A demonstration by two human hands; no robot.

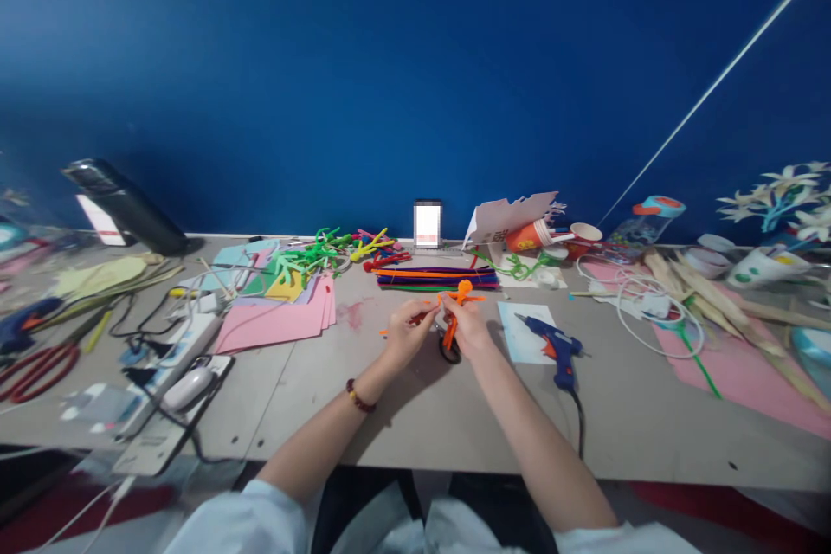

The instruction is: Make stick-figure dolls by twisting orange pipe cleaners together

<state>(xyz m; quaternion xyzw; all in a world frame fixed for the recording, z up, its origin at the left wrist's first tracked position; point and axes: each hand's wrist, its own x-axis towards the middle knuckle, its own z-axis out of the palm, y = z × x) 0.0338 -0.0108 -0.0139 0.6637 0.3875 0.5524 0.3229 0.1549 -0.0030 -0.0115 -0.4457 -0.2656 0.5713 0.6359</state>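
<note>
In the middle of the table, my right hand [470,329] is closed round an orange pipe-cleaner piece [465,286]. Its rounded top sticks up above the fingers, and orange strands hang below. My left hand [409,331] is pinched at the near side of the same piece, its fingertips close to the right hand's. Dark-handled scissors [449,353] lie beneath the hands, partly covered by them. Just behind is a bundle of coloured pipe cleaners [434,278], mostly purple with orange and green.
A blue glue gun [563,350] lies on pale blue paper [519,344] to the right. Pink sheets [273,325] and tangled green pipe cleaners [312,258] are at left. A phone [427,223] stands against the wall. A power strip [175,372] with cables sits front left.
</note>
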